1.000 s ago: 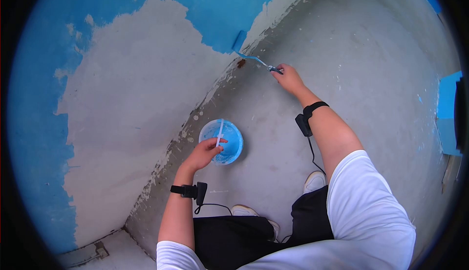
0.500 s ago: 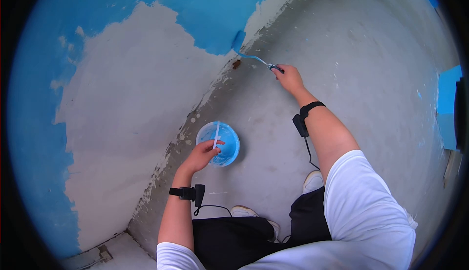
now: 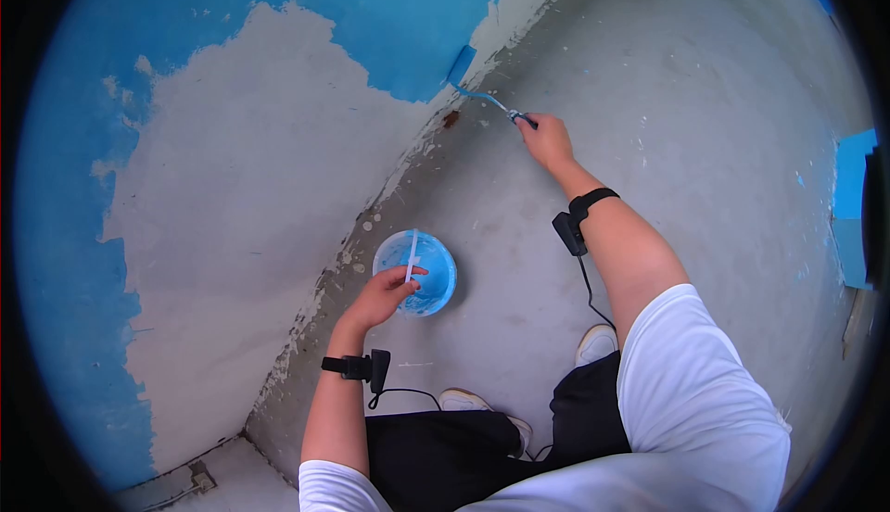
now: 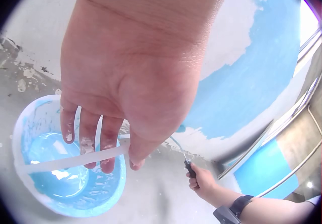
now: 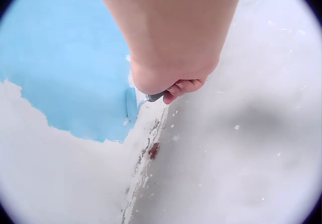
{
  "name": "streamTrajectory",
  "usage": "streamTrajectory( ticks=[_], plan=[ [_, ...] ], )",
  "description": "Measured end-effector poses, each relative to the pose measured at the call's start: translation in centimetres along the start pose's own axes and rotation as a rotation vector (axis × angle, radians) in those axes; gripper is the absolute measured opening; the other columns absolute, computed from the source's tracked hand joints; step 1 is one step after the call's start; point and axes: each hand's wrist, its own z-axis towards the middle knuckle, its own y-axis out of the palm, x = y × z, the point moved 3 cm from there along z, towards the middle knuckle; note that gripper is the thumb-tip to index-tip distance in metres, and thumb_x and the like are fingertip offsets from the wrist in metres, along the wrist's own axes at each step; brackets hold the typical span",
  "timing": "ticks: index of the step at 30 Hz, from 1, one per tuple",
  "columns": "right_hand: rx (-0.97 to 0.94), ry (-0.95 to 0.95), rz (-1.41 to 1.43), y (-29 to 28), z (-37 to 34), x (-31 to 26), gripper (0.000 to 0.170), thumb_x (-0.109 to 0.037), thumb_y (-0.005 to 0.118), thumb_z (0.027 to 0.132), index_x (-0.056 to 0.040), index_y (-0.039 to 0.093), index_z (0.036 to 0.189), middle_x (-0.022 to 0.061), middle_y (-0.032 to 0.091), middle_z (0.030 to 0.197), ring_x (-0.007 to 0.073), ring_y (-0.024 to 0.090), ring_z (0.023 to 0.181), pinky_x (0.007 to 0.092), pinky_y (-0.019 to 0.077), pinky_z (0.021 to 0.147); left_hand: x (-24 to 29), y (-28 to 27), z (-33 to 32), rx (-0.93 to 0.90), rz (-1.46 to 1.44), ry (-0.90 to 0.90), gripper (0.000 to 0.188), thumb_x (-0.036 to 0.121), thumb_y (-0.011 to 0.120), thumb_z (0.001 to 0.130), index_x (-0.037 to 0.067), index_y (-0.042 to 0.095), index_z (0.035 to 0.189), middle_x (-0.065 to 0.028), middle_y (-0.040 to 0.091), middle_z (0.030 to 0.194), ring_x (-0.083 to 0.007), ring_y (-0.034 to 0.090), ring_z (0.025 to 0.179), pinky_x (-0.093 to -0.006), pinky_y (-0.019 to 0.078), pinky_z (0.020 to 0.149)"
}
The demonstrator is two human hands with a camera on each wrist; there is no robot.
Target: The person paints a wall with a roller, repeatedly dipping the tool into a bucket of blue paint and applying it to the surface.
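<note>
In the head view my right hand (image 3: 549,140) grips the dark handle of a paint roller (image 3: 461,64). Its blue sleeve lies against the wall (image 3: 250,141), low down by the floor line, at the lower edge of the blue paint. From the right wrist, fingers curl round the handle, and the roller sleeve (image 5: 131,104) shows past the hand. My left hand (image 3: 376,297) holds a plastic bucket (image 3: 445,269) by its white strap handle (image 4: 70,162), with fingers bent under the strap and thumb beside it. Wet light-blue paint lies in the bucket; the fingertips carry paint smears.
A bare grey-white patch of wall is bordered by blue paint. Grey floor (image 3: 667,188) with paint specks runs along it. My shoes (image 3: 595,345) stand below the bucket. A blue-painted surface (image 3: 853,206) is at the far right. Cables hang from both wrist cameras.
The roller has moved a little up and to the right along the wall's lower edge, with my right hand following. The left hand and bucket have shifted only slightly.
</note>
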Motion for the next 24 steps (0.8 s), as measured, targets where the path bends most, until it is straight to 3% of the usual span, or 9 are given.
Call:
streamTrajectory(
  ticks=[2, 4, 8, 13, 16, 20, 24],
  plan=[
    [0.021, -0.017, -0.021, -0.5, 0.4, -1.2, 0.032, -0.032, 0.061, 0.093, -0.0026, 0.072, 0.095, 0.0181, 0.065, 0.07, 0.0354, 0.063, 0.067, 0.0416, 0.0487, 0.064, -0.2, 0.0, 0.2, -0.001, 0.014, 0.004, 0.026, 0.017, 0.06, 0.097, 0.01, 0.067, 0.121, -0.0022, 0.067, 0.1, -0.0123, 0.06, 0.095, -0.0303, 0.0481, 0.088],
    [-0.011, 0.091, -0.112, -0.5, 1.4, -2.4, 0.031, -0.031, 0.061, 0.093, -0.0027, 0.073, 0.095, 0.0208, 0.066, 0.074, 0.0401, 0.064, 0.071, 0.0451, 0.0491, 0.066, 0.1, 0.2, 0.2, -0.006, 0.001, 0.013, 0.027, 0.017, 0.06, 0.097, 0.01, 0.067, 0.122, -0.0023, 0.067, 0.1, -0.0124, 0.06, 0.095, -0.0305, 0.0482, 0.088],
    [-0.012, 0.145, -0.125, 0.1, 1.3, -2.3, 0.031, -0.034, 0.064, 0.09, -0.0044, 0.074, 0.091, 0.0213, 0.069, 0.082, 0.0414, 0.065, 0.08, 0.049, 0.0517, 0.071, 0.1, 0.1, 0.2, -0.014, 0.0, 0.019, 0.027, 0.018, 0.059, 0.097, 0.01, 0.066, 0.123, -0.0023, 0.067, 0.1, -0.0126, 0.06, 0.095, -0.0306, 0.0483, 0.088],
    [0.082, -0.125, -0.304, -0.8, -1.5, -1.2, 0.026, -0.031, 0.062, 0.092, -0.0062, 0.069, 0.093, 0.0195, 0.067, 0.078, 0.0414, 0.063, 0.074, 0.0501, 0.0488, 0.065, -0.6, -0.1, 0.2, -0.014, -0.014, 0.041, 0.027, 0.017, 0.057, 0.098, 0.01, 0.065, 0.123, -0.003, 0.067, 0.099, -0.0126, 0.061, 0.094, -0.0307, 0.0485, 0.088],
    [0.131, -0.188, -0.279, -1.3, -1.9, -1.1, 0.023, -0.031, 0.063, 0.092, -0.0085, 0.067, 0.098, 0.0178, 0.067, 0.079, 0.0406, 0.064, 0.075, 0.0501, 0.0491, 0.065, -0.3, -0.2, -0.1, -0.008, -0.011, 0.054, 0.027, 0.017, 0.056, 0.098, 0.009, 0.065, 0.123, -0.0036, 0.067, 0.099, -0.013, 0.061, 0.095, -0.0306, 0.0485, 0.088],
    [0.183, -0.177, -0.255, -1.4, -1.9, -0.9, 0.02, -0.028, 0.065, 0.09, -0.0095, 0.066, 0.099, 0.0162, 0.068, 0.08, 0.0398, 0.064, 0.076, 0.0492, 0.0496, 0.065, -0.9, -0.3, -0.3, 0.01, -0.02, 0.064, 0.027, 0.015, 0.055, 0.099, 0.007, 0.064, 0.124, -0.0042, 0.067, 0.098, -0.0125, 0.061, 0.092, -0.0306, 0.0496, 0.084],
    [0.265, -0.141, -0.314, -2.5, -2.4, -1.3, 0.022, -0.023, 0.067, 0.088, -0.0095, 0.064, 0.104, 0.0158, 0.067, 0.094, 0.0381, 0.064, 0.092, 0.0479, 0.0502, 0.074, -2.3, -1.5, -0.4, 0.085, -0.109, 0.021, 0.026, 0.014, 0.05, 0.1, 0.007, 0.063, 0.121, -0.007, 0.066, 0.094, -0.015, 0.063, 0.08, -0.0312, 0.0526, 0.076]
  ],
)
